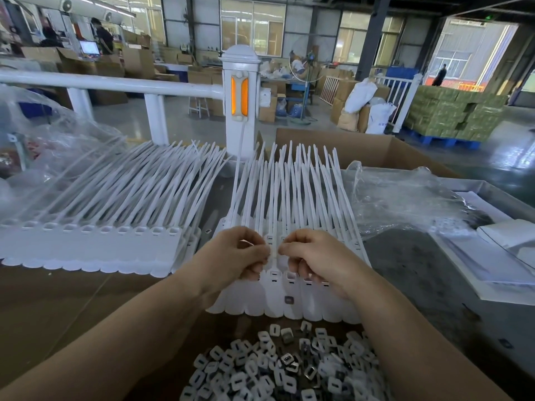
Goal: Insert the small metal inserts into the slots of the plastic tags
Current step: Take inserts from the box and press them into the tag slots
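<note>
A strip of white plastic tags point(289, 308) with long tails lies in front of me, its slotted heads toward me. Both hands hover over its upper row of heads. My left hand point(240, 253) has curled fingers pinching at one tag head. My right hand point(312, 259) is curled too, fingertips meeting the left hand's at the same tag point(272, 250). Whether an insert sits between the fingertips is hidden. A heap of small metal inserts point(278, 369), white and silver, lies nearest me. One dark insert point(289, 299) rests on the strip.
A second strip of white tags point(95, 247) lies to the left. Crumpled clear plastic bags point(405, 198) sit right and far left. A cardboard box point(362, 149) stands behind, white sheets point(498, 256) at right, and a white railing post point(238, 99) beyond the table.
</note>
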`<state>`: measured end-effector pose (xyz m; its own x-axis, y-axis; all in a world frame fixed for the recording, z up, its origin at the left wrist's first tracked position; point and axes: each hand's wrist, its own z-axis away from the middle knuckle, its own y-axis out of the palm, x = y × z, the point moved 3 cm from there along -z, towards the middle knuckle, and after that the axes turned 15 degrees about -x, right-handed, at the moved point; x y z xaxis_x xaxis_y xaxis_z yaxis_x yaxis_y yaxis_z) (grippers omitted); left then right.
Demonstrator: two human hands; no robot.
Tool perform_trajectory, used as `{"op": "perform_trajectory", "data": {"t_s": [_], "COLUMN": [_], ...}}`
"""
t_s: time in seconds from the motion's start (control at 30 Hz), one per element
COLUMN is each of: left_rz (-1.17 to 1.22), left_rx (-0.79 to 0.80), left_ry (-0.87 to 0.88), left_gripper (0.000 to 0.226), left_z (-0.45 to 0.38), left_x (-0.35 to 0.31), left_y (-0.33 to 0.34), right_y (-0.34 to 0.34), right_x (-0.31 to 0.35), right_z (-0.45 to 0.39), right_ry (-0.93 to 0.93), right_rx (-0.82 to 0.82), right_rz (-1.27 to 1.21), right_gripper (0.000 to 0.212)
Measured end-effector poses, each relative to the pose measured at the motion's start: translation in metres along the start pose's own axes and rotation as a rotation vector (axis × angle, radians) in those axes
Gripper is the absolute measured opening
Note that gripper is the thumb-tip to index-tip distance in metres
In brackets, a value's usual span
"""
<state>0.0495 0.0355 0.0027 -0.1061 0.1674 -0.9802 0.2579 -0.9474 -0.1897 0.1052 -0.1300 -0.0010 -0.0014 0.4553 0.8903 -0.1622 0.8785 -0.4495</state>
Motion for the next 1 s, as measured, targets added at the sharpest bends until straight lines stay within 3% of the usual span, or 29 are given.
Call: {"op": "perform_trajectory", "data": {"t_s": [0.17,0.57,0.8,1.0], "left_rz": [0.201,0.334,0.322,0.217], "left_rx": [-0.021,-0.004,-0.006,-0.038], "left_ry": [-0.188,-0.296,-0.221,-0.071], "left_gripper": [0.01,0.013,0.015,0.015], "left_z": [-0.004,-0.002,-0.001,-0.001], "left_x": [0.009,0.013,0.008,0.003], "left_y": [-0.001,0.002,0.003,0.001], "right_y": [-0.001,0.004,0.006,0.002], "right_x": [0.006,0.011,0.011,0.01], "right_z": [0.003,0.007,0.006,0.004], "right_ry": [-0.084,-0.221,-0.283,-0.19], "right_rx": [0.09,0.082,0.037,0.029], "right_rz": [-0.101,-0.106,-0.063,-0.081], "right_gripper": [0.015,0.004,0.007,0.011]}}
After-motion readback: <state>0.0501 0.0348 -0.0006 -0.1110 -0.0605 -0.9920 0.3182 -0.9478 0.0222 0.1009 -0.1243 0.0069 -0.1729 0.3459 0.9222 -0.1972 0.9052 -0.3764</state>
